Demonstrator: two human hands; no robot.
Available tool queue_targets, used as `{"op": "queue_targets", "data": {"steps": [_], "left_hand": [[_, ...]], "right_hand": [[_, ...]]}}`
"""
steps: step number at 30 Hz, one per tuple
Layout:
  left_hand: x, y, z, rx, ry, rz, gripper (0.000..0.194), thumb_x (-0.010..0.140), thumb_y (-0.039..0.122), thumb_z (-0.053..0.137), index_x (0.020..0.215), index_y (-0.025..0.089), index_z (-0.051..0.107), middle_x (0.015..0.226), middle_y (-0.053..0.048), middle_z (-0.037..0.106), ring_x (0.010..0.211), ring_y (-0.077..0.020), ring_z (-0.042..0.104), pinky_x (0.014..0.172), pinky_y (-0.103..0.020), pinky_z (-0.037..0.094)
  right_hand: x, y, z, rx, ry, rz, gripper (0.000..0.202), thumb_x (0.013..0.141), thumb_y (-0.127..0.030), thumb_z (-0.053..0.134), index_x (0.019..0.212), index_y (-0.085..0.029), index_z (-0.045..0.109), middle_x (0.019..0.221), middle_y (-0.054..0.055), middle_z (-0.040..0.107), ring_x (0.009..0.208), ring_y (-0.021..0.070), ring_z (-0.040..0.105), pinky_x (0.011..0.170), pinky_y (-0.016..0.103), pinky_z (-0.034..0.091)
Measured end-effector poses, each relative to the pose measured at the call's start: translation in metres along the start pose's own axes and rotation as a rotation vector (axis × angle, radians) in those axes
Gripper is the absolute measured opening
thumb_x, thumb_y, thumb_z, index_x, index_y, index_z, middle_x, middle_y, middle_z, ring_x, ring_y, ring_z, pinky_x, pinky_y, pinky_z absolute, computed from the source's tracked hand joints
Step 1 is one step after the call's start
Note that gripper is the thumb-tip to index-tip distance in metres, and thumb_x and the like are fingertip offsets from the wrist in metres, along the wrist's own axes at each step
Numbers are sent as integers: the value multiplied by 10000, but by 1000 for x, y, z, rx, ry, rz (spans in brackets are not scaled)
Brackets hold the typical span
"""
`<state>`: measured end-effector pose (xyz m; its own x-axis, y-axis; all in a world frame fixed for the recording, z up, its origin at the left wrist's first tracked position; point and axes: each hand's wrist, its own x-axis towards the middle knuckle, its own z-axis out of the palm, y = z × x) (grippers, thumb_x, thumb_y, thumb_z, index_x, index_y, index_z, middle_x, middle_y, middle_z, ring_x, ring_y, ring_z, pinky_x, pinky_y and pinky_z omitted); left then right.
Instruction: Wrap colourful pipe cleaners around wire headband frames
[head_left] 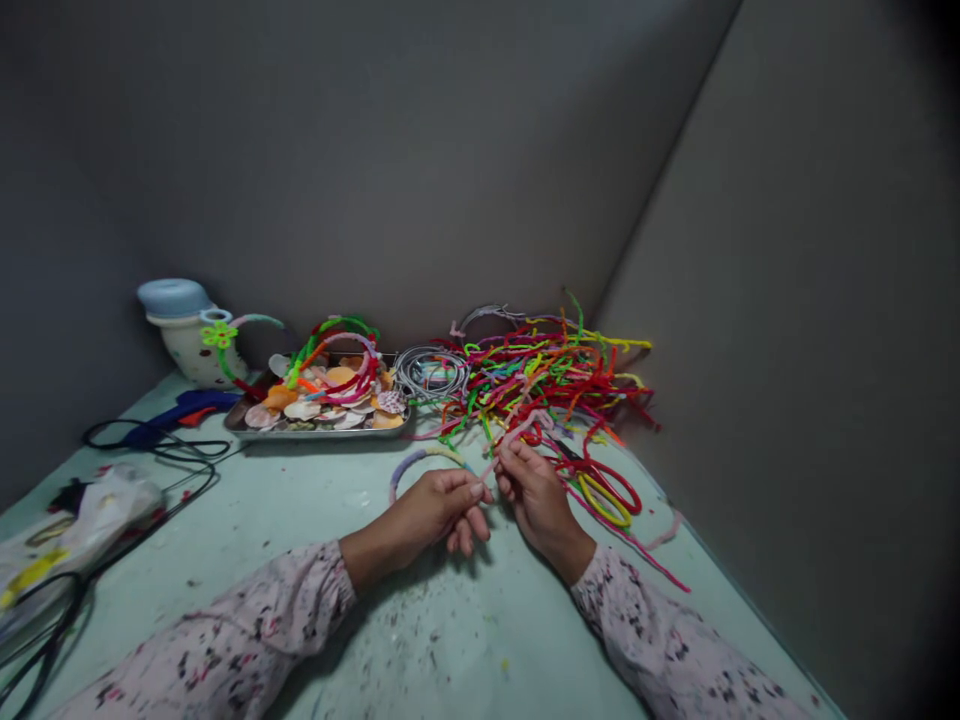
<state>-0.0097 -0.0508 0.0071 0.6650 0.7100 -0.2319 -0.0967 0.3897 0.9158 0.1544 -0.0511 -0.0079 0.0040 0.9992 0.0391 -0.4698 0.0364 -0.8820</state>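
Note:
A pale pink pipe cleaner runs between my two hands, its bent far part rising above the right one. My left hand pinches one end between thumb and forefinger, the other fingers curled loosely below. Close by on the right, my right hand grips the same pipe cleaner with its fingertips. Just behind my left hand, a hoop wrapped in purple, yellow and blue shows as an arc; its near side is hidden by the hand.
Behind my hands lies a heap of colourful pipe cleaners, with scissors at its front. A metal tray of shells, coiled wire, a lidded bottle, a blue tool, black cable and a plastic bag stand leftward.

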Motion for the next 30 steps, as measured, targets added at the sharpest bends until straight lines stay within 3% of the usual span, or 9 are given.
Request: {"op": "queue_targets", "data": {"steps": [9, 12, 21, 30], "left_hand": [[-4, 1, 6, -33, -13, 48, 336, 826, 436, 635, 876, 108, 585, 731, -73, 697, 507, -87, 629, 434, -142, 414], [-3, -1, 7, -45, 25, 80, 352, 842, 456, 605, 867, 105, 586, 633, -43, 666, 446, -77, 593, 424, -145, 415], [-3, -6, 5, -11, 1, -9, 356, 856, 470, 560, 914, 121, 594, 566, -24, 659, 332, -70, 517, 323, -144, 285], [-6, 8, 6, 50, 34, -33, 363, 854, 452, 559, 915, 105, 645, 492, 1, 615, 297, -57, 448, 305, -150, 225]], "right_hand": [[-5, -2, 3, -2, -108, 110, 206, 779, -364, 718, 793, -176, 633, 619, -36, 551, 485, 55, 446, 445, 170, 308], [-5, 0, 2, -58, -172, 135, 225, 792, -385, 703, 828, -171, 640, 581, -37, 546, 484, 62, 444, 453, 174, 306], [0, -4, -1, -74, -32, 81, 278, 747, -420, 733, 741, -166, 620, 612, -39, 529, 467, 54, 415, 422, 176, 303], [0, -4, 0, 7, 18, 42, 250, 708, -361, 765, 707, -169, 604, 588, -52, 488, 479, 49, 397, 426, 164, 297]]}}
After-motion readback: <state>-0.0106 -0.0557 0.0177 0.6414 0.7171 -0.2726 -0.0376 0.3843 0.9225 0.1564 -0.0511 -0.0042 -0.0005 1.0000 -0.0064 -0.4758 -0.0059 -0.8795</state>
